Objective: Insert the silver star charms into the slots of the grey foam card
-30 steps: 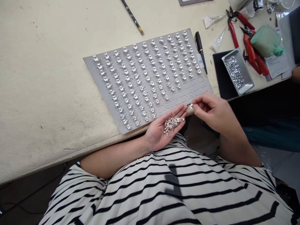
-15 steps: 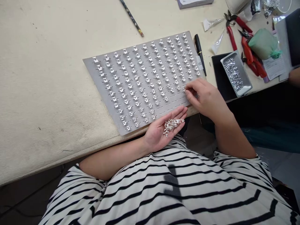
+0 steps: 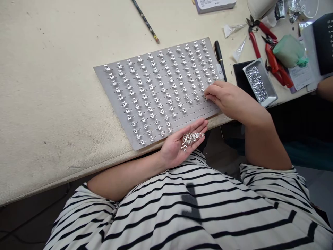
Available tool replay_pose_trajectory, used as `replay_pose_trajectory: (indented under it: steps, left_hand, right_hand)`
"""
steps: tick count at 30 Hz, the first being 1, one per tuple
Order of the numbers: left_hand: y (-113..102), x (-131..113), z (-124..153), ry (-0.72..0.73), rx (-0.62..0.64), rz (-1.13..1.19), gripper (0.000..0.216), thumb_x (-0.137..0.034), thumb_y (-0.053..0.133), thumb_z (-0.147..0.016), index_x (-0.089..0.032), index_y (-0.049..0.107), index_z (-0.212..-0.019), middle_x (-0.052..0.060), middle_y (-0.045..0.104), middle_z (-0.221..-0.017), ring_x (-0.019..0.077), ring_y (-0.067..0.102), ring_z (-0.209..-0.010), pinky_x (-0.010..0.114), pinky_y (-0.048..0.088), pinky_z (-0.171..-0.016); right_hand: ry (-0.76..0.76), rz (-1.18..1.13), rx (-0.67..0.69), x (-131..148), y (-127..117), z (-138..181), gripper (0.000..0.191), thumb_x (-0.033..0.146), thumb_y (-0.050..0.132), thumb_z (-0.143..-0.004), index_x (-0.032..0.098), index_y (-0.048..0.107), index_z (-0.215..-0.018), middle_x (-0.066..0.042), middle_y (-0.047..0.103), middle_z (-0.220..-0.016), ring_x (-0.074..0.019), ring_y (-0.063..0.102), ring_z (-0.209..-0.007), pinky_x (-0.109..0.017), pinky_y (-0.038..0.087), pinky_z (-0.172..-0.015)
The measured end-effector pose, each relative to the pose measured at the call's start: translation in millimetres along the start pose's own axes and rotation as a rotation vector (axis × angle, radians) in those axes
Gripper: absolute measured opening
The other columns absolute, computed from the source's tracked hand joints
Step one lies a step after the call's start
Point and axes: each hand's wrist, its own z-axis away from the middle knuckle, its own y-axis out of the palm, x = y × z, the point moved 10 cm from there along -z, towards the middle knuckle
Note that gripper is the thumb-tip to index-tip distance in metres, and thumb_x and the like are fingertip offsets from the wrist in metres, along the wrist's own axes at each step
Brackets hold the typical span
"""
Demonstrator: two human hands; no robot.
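A grey slotted display sheet (image 3: 111, 100) lies at the table's front edge, with rows of small silver rings (image 3: 149, 108) standing in its slits. My left hand (image 3: 177, 147) is palm up just below the sheet's front edge, fingers stretched out, holding a loose pile of silver rings (image 3: 191, 139). At the right part of the sheet, my right hand (image 3: 229, 100) pinches with thumb and index finger at a silver ring (image 3: 205, 97) in a slit. The fingers partly hide that ring. Some slits near the front right corner show no ring.
Beside the sheet's right edge lie a black pen (image 3: 220, 59) and a small paper tag (image 3: 220, 71). Further right are a tray of silver pieces (image 3: 270, 93), red-handled pliers (image 3: 278, 66) and a green pouch (image 3: 290, 51). A pencil (image 3: 145, 21) lies behind the sheet. Another person's hand (image 3: 325, 88) shows at right.
My right wrist and forearm have swung up and to the right, while the fingertips stay at about the same slit. My left hand and its rings keep their place. The view has shifted slightly.
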Motion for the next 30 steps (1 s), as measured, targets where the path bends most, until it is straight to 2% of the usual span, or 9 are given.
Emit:
replay_pose_trajectory:
  steps: [3,7,9,14,17,20,22,25,30]
  left_hand:
    - [0,0,0,-0.009,0.001,-0.011,0.039,-0.027,0.041,-0.107,-0.019,0.072,-0.13,0.004,0.057,-0.153,0.0207,0.045,-0.15,0.031,0.039,-0.122]
    - [2,0,0,-0.01,0.01,-0.007,0.039,-0.028,0.041,-0.107,-0.019,0.071,-0.13,0.004,0.056,-0.154,0.0208,0.045,-0.15,0.031,0.039,-0.123]
    - [2,1,0,-0.009,0.011,-0.004,0.039,-0.028,0.041,-0.107,-0.019,0.071,-0.131,0.004,0.056,-0.154,0.0208,0.045,-0.15,0.031,0.038,-0.124]
    - [3,0,-1,-0.01,0.013,0.023,0.039,-0.029,0.041,-0.108,-0.017,0.069,-0.133,0.004,0.057,-0.153,0.0197,0.047,-0.148,0.031,0.04,-0.123]
    - [5,-2,0,-0.003,0.015,0.061,0.04,-0.029,0.04,-0.108,-0.015,0.067,-0.135,0.003,0.057,-0.153,0.0189,0.048,-0.147,0.031,0.041,-0.122]
    - [8,-3,0,0.0,0.023,0.093,0.042,-0.028,0.039,-0.108,-0.014,0.064,-0.138,0.003,0.056,-0.154,0.019,0.047,-0.148,0.033,0.038,-0.125]
    - [9,-2,0,0.001,0.029,0.106,0.042,-0.029,0.039,-0.108,-0.014,0.063,-0.14,0.003,0.055,-0.155,0.0196,0.046,-0.149,0.034,0.037,-0.126]
    - [9,-2,-1,0.005,0.036,0.108,0.042,-0.03,0.04,-0.108,-0.015,0.062,-0.141,0.003,0.054,-0.156,0.0195,0.043,-0.151,0.032,0.04,-0.124]
    - [13,-1,-1,0.007,0.052,0.108,0.043,-0.029,0.037,-0.109,-0.016,0.062,-0.142,0.001,0.054,-0.156,0.0176,0.041,-0.152,0.027,0.048,-0.117]
  right_hand:
    - [0.035,-0.027,-0.006,0,-2,-3,0.017,0.031,0.047,-0.101,0.026,0.063,-0.098,-0.007,0.065,-0.098,-0.0249,0.061,-0.093,-0.04,0.049,-0.082]
    - [0.186,-0.1,-0.117,-8,-7,2,0.007,0.03,0.057,-0.097,0.027,0.062,-0.101,-0.005,0.069,-0.095,-0.0233,0.062,-0.085,-0.039,0.048,-0.077]
    - [0.211,-0.097,-0.147,-9,-6,4,0.005,0.03,0.059,-0.097,0.027,0.061,-0.1,-0.004,0.069,-0.093,-0.0229,0.062,-0.082,-0.038,0.048,-0.076]
    - [0.161,-0.043,-0.221,-5,-7,9,0.012,0.033,0.053,-0.101,0.028,0.064,-0.099,-0.007,0.07,-0.103,-0.0262,0.065,-0.094,-0.042,0.05,-0.081]
    - [0.134,-0.036,-0.372,6,-22,29,0.016,0.033,0.05,-0.103,0.028,0.066,-0.103,-0.008,0.071,-0.103,-0.0262,0.067,-0.097,-0.043,0.053,-0.085]
    - [0.09,-0.074,-0.53,25,-36,63,0.017,0.029,0.051,-0.103,0.029,0.067,-0.108,-0.006,0.072,-0.098,-0.0232,0.069,-0.092,-0.04,0.055,-0.085]
    - [0.024,-0.138,-0.511,42,-33,80,0.016,0.025,0.057,-0.1,0.03,0.068,-0.111,-0.003,0.074,-0.096,-0.021,0.07,-0.09,-0.037,0.057,-0.085]
    - [-0.058,-0.26,-0.4,59,-18,95,0.022,0.02,0.063,-0.097,0.03,0.069,-0.116,-0.002,0.076,-0.104,-0.019,0.072,-0.095,-0.034,0.059,-0.088]
    - [-0.063,-0.31,-0.277,63,4,99,0.027,0.024,0.068,-0.094,0.034,0.069,-0.119,-0.004,0.075,-0.112,-0.0224,0.071,-0.108,-0.04,0.061,-0.097]
